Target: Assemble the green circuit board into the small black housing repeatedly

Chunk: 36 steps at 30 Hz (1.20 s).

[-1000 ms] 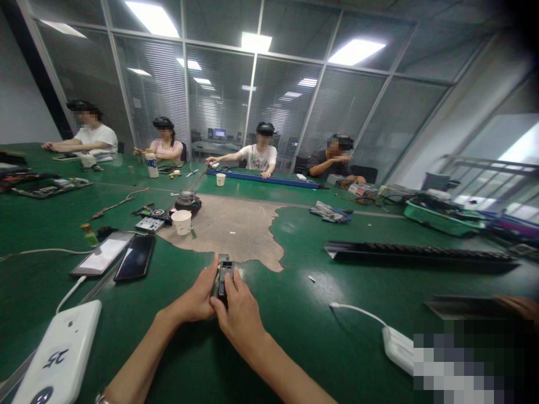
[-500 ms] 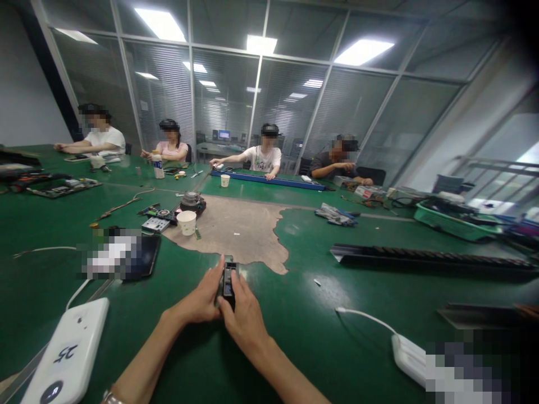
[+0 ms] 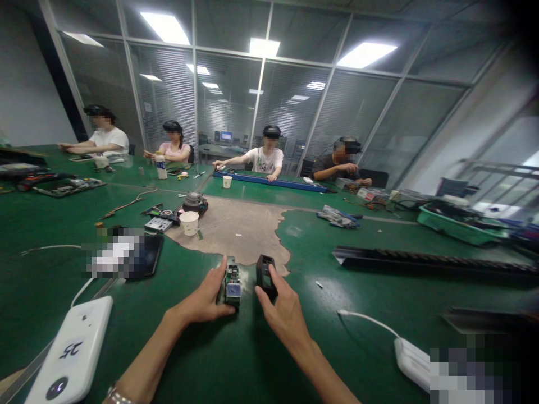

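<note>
My left hand (image 3: pixel 208 298) is closed around a small green circuit module (image 3: pixel 232 283) with a blue part on it, held just above the green table (image 3: pixel 295 348). My right hand (image 3: pixel 283 306) pinches a small black plastic housing (image 3: pixel 265 274), hollow at its top, a little to the right of the module. The two parts are apart, with a narrow gap between them.
A white power bank (image 3: pixel 69 353) lies at the near left, a phone (image 3: pixel 145 255) behind it. A paper cup (image 3: pixel 189 222) and small parts sit mid-table. A long black tray (image 3: pixel 421 261) lies at right, a white charger with cable (image 3: pixel 410 359) near right. Several people sit across the table.
The black housing has come off the circuit module; my right hand has moved it to the right while my left hand keeps the module.
</note>
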{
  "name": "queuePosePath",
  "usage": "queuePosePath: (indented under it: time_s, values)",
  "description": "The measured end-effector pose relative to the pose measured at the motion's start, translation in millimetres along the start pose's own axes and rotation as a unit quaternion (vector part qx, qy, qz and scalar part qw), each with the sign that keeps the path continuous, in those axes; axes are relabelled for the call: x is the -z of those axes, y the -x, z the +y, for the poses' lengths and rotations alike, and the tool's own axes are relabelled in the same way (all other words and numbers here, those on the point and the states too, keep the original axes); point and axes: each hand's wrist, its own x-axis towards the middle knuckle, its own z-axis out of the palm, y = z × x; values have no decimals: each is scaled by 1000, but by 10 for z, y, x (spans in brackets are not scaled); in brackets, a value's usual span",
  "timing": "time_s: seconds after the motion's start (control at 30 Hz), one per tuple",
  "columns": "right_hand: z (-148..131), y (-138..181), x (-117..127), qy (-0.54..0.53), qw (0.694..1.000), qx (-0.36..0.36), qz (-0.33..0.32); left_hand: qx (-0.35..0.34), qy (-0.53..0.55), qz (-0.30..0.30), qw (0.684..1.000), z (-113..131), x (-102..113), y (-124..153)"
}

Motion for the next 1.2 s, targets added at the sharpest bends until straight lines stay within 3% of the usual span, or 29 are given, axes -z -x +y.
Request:
queuePosePath:
  time_s: [0.27, 0.4, 0.6, 0.77, 0.9, 1.03, 1.2]
  values:
    - [454, 238, 51, 65, 997, -47, -3, 18, -11, -11, 1000, 51, 18, -2]
    - [487, 324, 5, 84, 994, -61, -30, 22, -13, -14, 1000, 34, 10, -5]
    - [474, 328, -7, 49, 997, -57, 24, 8, 1, -9, 1000, -20, -1, -7]
    - [539, 333, -24, 8, 999, -33, 8, 3, 10, -7, 1000, -46, -5, -5]
    - [385, 273, 19, -6, 999, -31, 18, -15, 14, 1, 1000, -55, -14, -3]
    - [9, 136, 68, -41, 999, 0, 34, -12, 13, 8, 1000, -46, -27, -2]
    - [-385, 11, -58, -87, 996, 34, 2, -11, 46, 33, 998, -32, -40, 1]
